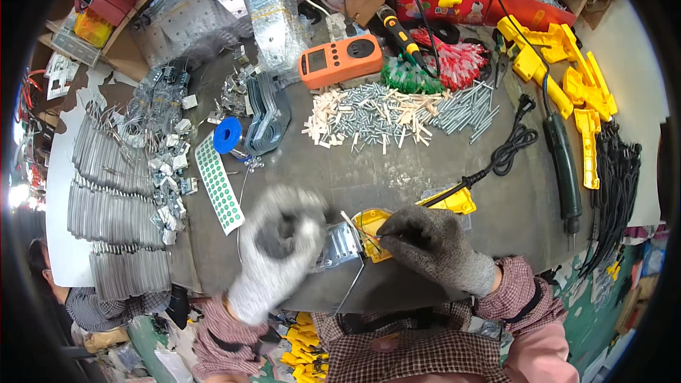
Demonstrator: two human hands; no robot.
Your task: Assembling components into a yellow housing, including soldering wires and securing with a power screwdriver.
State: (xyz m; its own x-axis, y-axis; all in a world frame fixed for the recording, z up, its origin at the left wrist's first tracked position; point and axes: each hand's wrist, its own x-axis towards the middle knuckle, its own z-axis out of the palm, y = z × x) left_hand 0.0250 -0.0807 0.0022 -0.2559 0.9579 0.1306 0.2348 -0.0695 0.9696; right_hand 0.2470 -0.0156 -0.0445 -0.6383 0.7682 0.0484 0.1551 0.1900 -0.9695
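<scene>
Right hand [436, 250] at the yellow casing [370, 221], left hand [268, 269] a blur nearby; can't tell either grip!

The housing [370, 218] is smooth moulded plastic, the plate [342, 245] shiny metal. The right glove [436, 248] is matt knitted cloth; the left glove [284, 255], blurred, is probably cloth too. The tabletop [369, 184] looks matt and scuffed.

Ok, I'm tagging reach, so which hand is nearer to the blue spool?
Left. The left hand is below and a little right of the blue spool; the right hand is much farther right, at the open yellow casing.
</scene>
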